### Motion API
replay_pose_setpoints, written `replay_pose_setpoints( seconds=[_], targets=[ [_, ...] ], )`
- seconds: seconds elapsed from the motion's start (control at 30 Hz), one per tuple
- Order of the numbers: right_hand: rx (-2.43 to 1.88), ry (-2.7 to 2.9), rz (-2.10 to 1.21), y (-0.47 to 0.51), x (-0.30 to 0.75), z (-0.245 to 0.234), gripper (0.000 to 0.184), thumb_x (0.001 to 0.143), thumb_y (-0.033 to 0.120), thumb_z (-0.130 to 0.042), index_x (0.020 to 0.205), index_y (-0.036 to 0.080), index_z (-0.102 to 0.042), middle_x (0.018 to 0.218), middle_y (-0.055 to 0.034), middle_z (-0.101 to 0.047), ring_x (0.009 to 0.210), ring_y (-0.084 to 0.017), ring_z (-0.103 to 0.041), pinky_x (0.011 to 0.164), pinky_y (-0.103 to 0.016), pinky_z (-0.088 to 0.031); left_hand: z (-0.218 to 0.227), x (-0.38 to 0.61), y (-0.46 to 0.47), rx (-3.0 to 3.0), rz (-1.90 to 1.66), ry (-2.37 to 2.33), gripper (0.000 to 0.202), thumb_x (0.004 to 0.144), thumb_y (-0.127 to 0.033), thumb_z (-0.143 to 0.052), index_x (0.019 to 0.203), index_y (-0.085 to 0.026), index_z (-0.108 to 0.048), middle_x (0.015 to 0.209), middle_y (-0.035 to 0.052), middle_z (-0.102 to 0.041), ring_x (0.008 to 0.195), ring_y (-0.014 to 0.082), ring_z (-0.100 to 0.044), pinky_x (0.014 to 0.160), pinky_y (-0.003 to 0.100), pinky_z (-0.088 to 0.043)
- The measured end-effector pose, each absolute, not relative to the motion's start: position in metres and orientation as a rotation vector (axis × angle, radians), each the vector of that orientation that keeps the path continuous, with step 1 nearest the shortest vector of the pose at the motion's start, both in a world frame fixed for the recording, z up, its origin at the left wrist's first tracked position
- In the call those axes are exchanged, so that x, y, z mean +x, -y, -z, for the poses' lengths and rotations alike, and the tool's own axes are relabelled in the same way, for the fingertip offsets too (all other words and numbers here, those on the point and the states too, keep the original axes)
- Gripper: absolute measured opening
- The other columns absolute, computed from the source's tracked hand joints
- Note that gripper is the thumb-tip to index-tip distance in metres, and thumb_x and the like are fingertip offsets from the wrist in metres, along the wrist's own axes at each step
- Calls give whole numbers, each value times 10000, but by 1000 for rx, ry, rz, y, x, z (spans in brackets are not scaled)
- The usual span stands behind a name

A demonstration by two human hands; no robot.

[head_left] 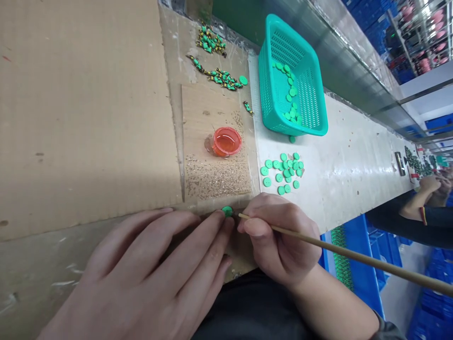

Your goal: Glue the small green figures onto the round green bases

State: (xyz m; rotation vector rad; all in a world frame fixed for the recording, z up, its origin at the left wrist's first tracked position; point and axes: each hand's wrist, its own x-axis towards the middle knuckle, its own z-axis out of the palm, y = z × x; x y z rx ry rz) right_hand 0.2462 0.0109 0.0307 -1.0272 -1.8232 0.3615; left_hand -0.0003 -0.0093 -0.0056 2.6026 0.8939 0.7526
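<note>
My right hand (pixel 279 236) grips a thin wooden stick (pixel 339 250) near its tip, and the stick's long end runs off to the right. The fingertips of my left hand (pixel 166 264) are pressed together at a small green disc (pixel 227 211), close to the stick's tip. Part of the disc is hidden by those fingers. Just beyond the hands, a red cup (pixel 227 141) of clear liquid stands on a piece of cardboard (pixel 198 108) speckled with tiny grains. Loose green two-hole discs (pixel 286 172) lie beyond my right hand.
A teal basket (pixel 264 94) holding green discs stands on the pale tabletop (pixel 347 141). Small green, black and yellow pieces (pixel 222 78) lie in heaps at the back. A large cardboard sheet (pixel 85 104) covers the left. Another person's hands (pixel 433 186) are at the far right.
</note>
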Motion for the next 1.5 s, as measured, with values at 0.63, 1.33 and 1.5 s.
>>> replay_pose_setpoints(
  seconds=[0.63,1.33,1.5],
  targets=[
    [-1027,1708,-370,-8,246,-31,84,1236,237,-665,1269,261,-739,864,4,-748,678,-195,-755,601,-360,-678,4,4,6,2546,-837,-939,378,1175,-329,-568,1481,-316,-790,1706,13,-728,1474,377,-705,1311,636,-483],
    [-1198,1875,-117,-97,242,-61,270,1171,189,-791,937,251,-672,876,53,-725,751,-109,-686,707,-276,-556,6,18,-4,2552,-1123,-958,304,1156,-308,-688,1404,-234,-846,1432,53,-858,1287,304,-723,1293,527,-466],
    [-1228,1866,-118,-98,243,-59,301,1173,204,-777,906,252,-646,886,42,-736,733,-116,-675,703,-278,-549,9,17,-2,2543,-1108,-957,311,1157,-326,-703,1415,-225,-845,1469,49,-849,1287,321,-717,1269,553,-465]
  ],
)
